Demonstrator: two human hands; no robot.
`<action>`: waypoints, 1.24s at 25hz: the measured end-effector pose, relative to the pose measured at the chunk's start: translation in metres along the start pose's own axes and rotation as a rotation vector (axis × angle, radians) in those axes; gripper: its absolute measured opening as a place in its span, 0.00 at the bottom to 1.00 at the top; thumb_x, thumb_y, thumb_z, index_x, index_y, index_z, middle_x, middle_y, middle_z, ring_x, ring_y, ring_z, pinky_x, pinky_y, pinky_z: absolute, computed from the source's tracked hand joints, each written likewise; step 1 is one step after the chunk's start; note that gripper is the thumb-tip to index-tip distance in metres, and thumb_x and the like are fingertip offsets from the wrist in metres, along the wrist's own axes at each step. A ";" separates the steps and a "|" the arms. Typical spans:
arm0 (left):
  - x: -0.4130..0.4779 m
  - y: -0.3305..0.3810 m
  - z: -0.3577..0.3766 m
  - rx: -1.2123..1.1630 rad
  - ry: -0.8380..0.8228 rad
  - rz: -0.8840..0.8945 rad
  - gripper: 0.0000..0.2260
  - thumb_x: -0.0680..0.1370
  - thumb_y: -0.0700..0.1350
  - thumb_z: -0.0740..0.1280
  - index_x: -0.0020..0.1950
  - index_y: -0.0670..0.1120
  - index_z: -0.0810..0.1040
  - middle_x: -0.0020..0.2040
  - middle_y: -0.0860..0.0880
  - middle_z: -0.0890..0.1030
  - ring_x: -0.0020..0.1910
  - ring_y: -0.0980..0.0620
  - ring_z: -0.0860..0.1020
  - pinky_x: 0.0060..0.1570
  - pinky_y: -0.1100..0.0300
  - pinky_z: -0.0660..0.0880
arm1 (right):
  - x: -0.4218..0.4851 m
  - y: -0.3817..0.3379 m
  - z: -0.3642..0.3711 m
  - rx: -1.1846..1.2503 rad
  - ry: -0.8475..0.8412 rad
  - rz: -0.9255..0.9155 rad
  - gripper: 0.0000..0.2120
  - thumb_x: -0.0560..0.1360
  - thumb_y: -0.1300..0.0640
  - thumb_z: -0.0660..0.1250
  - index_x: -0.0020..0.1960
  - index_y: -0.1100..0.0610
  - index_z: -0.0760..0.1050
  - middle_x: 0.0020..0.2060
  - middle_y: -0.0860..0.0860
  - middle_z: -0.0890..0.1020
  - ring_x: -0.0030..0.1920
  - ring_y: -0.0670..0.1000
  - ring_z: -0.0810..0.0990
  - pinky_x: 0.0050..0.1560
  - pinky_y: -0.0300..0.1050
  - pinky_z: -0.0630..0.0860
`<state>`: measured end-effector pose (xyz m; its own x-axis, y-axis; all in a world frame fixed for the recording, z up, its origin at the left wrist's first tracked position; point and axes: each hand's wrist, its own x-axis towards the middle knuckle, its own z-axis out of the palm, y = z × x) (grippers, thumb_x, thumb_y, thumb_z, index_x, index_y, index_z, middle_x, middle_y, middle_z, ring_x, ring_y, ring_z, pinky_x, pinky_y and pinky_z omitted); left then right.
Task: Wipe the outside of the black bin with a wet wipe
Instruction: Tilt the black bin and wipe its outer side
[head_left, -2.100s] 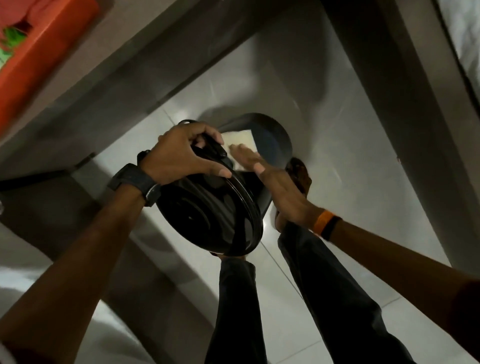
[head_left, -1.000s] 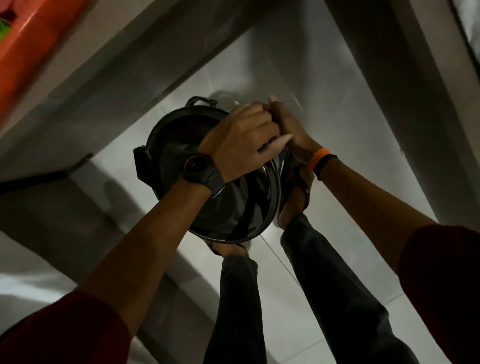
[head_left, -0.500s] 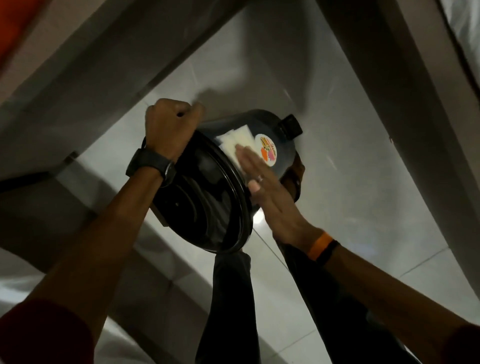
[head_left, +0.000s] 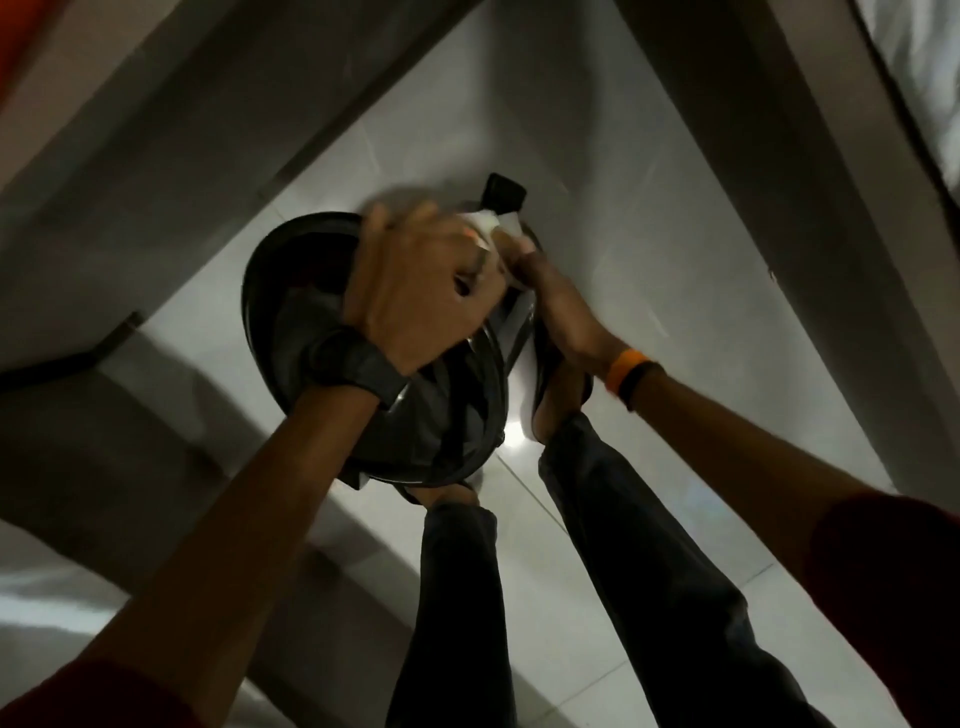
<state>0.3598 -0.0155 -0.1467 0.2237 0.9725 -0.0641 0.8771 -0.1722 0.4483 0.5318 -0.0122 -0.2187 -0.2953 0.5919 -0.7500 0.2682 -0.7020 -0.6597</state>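
A: What has changed since half a second ago?

B: The left hand (head_left: 415, 296) has crossed from the bin's far left rim to its right side, so it now lies over the lid. The right hand (head_left: 556, 306) has slid from the sticker side to the far right edge. The sticker is no longer in view.

A: Where is the black bin (head_left: 374, 364)?

B: Held tilted above the pale tiled floor (head_left: 649, 218), in front of the person's dark-trousered legs (head_left: 467, 597), lid facing the camera. A small black pedal (head_left: 504, 195) sticks out at its far side.

A: And the wet wipe (head_left: 493, 226)?

B: A white scrap, blurred, showing between the two hands at the bin's far right edge.

A: How is each grip?

B: The left grip is curled around the bin's rim, with a watch on the wrist. The right grip is pressed against the wipe, with an orange band on the wrist; whether its fingers close on it I cannot tell.

A: How will the bin handle?

B: Likely light, stiff plastic, glossy and so slippery once wet. The rim looks the firmest hold; the hinged lid may swing if gripped alone.
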 end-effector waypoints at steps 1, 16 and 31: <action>0.002 -0.011 -0.005 -0.020 0.009 -0.104 0.14 0.77 0.49 0.65 0.31 0.50 0.71 0.34 0.50 0.79 0.44 0.44 0.77 0.55 0.45 0.70 | -0.023 0.008 0.009 0.034 -0.026 -0.074 0.28 0.82 0.34 0.53 0.79 0.43 0.68 0.79 0.44 0.70 0.80 0.45 0.67 0.83 0.45 0.61; 0.005 -0.070 -0.008 -0.499 0.240 -0.740 0.22 0.75 0.44 0.64 0.23 0.51 0.59 0.17 0.56 0.64 0.21 0.58 0.58 0.25 0.66 0.57 | -0.025 -0.003 0.040 -0.104 0.022 -0.252 0.25 0.86 0.44 0.51 0.82 0.47 0.61 0.82 0.46 0.64 0.83 0.47 0.60 0.84 0.54 0.57; 0.005 -0.079 -0.011 -0.491 0.224 -0.805 0.21 0.74 0.46 0.64 0.22 0.49 0.60 0.16 0.55 0.63 0.19 0.56 0.58 0.22 0.69 0.56 | -0.057 0.000 0.048 -0.302 -0.267 -0.416 0.25 0.86 0.45 0.45 0.83 0.41 0.53 0.84 0.38 0.52 0.85 0.41 0.45 0.85 0.49 0.42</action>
<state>0.2875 0.0049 -0.1728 -0.4968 0.7870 -0.3658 0.4460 0.5931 0.6703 0.5050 -0.0652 -0.1733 -0.6430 0.6458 -0.4118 0.3183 -0.2638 -0.9106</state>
